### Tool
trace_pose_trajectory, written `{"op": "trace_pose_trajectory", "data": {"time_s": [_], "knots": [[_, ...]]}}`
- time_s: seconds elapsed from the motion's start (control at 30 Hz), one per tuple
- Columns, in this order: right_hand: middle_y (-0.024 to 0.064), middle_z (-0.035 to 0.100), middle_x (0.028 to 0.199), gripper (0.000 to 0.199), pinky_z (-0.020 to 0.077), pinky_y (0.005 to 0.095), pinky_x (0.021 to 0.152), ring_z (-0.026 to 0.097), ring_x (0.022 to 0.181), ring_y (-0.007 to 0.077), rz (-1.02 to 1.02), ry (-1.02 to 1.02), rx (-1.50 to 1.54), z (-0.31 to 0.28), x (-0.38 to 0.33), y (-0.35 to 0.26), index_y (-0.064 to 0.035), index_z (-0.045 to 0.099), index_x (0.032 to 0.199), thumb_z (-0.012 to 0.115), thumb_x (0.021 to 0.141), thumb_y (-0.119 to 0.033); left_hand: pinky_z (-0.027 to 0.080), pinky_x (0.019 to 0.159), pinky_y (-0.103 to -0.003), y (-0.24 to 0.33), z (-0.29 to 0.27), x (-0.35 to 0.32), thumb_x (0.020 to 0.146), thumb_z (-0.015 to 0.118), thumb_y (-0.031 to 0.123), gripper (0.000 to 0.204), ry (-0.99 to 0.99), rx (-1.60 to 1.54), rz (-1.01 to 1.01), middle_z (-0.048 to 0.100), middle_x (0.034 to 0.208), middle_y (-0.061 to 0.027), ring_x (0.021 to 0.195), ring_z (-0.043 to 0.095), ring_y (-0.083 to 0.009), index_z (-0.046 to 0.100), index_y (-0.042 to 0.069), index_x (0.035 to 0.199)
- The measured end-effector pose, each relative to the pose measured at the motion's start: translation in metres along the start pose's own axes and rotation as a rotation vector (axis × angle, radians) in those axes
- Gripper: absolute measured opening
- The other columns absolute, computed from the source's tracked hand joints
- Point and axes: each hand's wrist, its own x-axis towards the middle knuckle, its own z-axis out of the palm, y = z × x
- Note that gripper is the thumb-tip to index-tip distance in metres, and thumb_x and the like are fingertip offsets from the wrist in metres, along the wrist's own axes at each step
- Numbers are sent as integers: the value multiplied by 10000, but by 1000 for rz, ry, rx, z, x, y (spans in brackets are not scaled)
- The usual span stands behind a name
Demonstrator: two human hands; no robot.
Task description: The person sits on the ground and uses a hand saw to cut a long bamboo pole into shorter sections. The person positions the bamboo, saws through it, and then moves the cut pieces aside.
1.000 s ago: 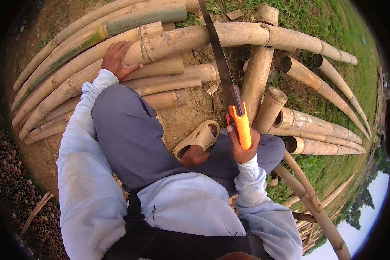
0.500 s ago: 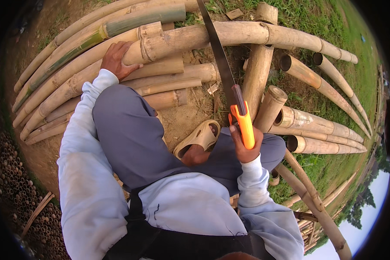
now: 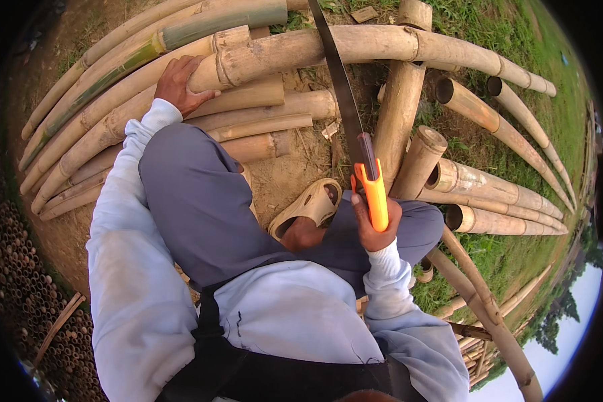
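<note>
A long tan bamboo pole [image 3: 275, 59] runs crosswise in front of me, lying over an upright-slanting bamboo post [image 3: 403, 100]. My left hand [image 3: 181, 87] grips this pole from above, thumb spread to the near side, left of a node ring. In my right hand [image 3: 380, 224], closed around its orange handle, is a hand saw [image 3: 342, 94]. Its long dark blade crosses the pole between my left hand and the post. Whether the teeth have cut into the bamboo cannot be made out. The blade's far end runs out of the picture at the top.
Several bamboo poles [image 3: 224, 20] lie side by side at the left. More hollow-ended poles [image 3: 502, 221] rest on grass at the right, near a short bamboo stump [image 3: 427, 142]. My sandalled foot [image 3: 308, 214] is on the dirt. Stacked bamboo ends [image 3: 30, 295] fill the lower left.
My right hand and the saw have drawn back slightly toward me. My left hand stays on the pole, and the whole view has shifted a little.
</note>
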Motion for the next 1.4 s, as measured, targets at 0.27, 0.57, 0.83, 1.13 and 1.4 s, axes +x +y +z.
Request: {"op": "trace_pose_trajectory", "data": {"time_s": [0.27,0.57,0.83,1.13,1.4], "knots": [[27,544,608,125,408,265,527,477,547,88,71,64,45,-2,-36,13,32,630,839,696,900,-54,452,1000,-436,6,-4,-2,682,859,423,783,15,21,10,597,1213,-157,1125,548,-359,583,52,1314],[-18,527,621,165,402,267,523,442,556,61,-53,23,104,14,63,13,28,654,918,710,927,-126,462,978,-436,2,-2,1,664,871,409,784,14,-36,15,595,1187,-148,1106,552,-353,589,34,1292],[47,602,653,273,452,243,584,554,587,91,-12,61,-46,-13,-62,-14,41,680,1146,685,882,-23,463,978,-435,5,-5,-2,664,869,410,782,19,-21,19,605,1188,-151,1114,557,-355,591,28,1288],[31,593,633,188,418,249,519,534,543,87,47,14,225,19,21,42,45,634,837,693,934,-105,466,988,-423,5,-4,0,675,868,406,755,26,-11,-9,607,1192,-132,1130,558,-336,600,35,1276],[78,637,674,239,486,280,601,573,543,138,-86,51,-80,-20,-78,-14,35,689,1099,694,870,-34,457,996,-429,4,-4,0,670,872,392,775,-2,-53,-7,598,1208,-146,1117,548,-348,589,22,1290]]}}
